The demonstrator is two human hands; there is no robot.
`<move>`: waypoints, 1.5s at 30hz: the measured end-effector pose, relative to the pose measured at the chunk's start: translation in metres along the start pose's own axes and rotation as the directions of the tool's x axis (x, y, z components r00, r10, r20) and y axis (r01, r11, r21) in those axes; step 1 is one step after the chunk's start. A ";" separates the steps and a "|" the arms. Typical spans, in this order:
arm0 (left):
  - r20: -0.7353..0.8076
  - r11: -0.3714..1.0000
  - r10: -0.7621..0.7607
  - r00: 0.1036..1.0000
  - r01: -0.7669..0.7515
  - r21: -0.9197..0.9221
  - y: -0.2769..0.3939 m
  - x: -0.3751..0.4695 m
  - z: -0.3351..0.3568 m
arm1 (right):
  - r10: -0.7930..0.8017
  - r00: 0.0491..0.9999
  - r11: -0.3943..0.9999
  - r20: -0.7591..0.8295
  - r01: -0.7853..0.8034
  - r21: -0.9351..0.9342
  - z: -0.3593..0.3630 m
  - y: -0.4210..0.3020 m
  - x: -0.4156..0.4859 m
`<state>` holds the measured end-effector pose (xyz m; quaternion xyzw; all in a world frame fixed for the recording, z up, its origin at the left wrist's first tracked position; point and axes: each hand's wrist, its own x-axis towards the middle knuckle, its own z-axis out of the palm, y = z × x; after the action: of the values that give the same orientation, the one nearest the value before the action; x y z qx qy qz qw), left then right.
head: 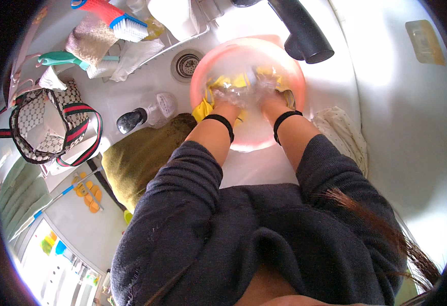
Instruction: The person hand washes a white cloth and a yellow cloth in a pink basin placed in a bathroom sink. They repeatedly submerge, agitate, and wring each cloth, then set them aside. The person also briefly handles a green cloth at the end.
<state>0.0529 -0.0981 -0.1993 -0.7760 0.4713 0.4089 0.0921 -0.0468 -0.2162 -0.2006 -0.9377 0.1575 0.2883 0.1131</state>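
Both hands are dipped in a pink plastic basin (299, 82) that holds cloudy, splashing water. My left hand (223, 97) is partly under the water among a yellow cloth (203, 110) with grey parts, which hangs over the basin's left rim. Foam and splashes blur my right hand (269, 95), beside more yellow and grey cloth at the right side. The fingers of both hands are hidden, so any grip cannot be made out. Black bands circle both wrists.
A black faucet (309, 42) overhangs the basin's upper right. Left lie a drain (188, 65), a clear bottle with a black cap (131, 119), an olive towel (143, 160), a patterned bag (51, 126) and several brushes (129, 28). A pale dotted cloth (340, 134) lies right.
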 end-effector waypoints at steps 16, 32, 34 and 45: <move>-0.145 0.981 -0.186 0.972 0.174 -0.090 0.007 -0.065 -0.061 | 0.055 0.998 0.962 -0.011 -0.056 -0.267 -0.050 -0.027 -0.018; 0.195 -0.685 0.112 0.974 0.218 -0.695 -0.008 -0.063 -0.068 | 0.027 0.989 0.227 -0.145 0.135 0.965 -0.113 -0.049 -0.036; 0.144 -0.774 0.106 0.984 0.172 -0.609 -0.015 -0.065 -0.065 | 0.013 0.973 0.158 -0.231 0.226 0.961 -0.119 -0.066 -0.048; 0.164 -0.713 -0.110 0.980 0.037 -0.700 0.003 -0.076 -0.062 | 0.145 0.867 0.714 -0.477 0.243 0.657 -0.115 -0.062 -0.053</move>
<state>0.0679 -0.0825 -0.1030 -0.4322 -0.2715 0.5643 -0.6489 -0.0077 -0.1814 -0.0691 -0.8696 0.2523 -0.0470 0.4219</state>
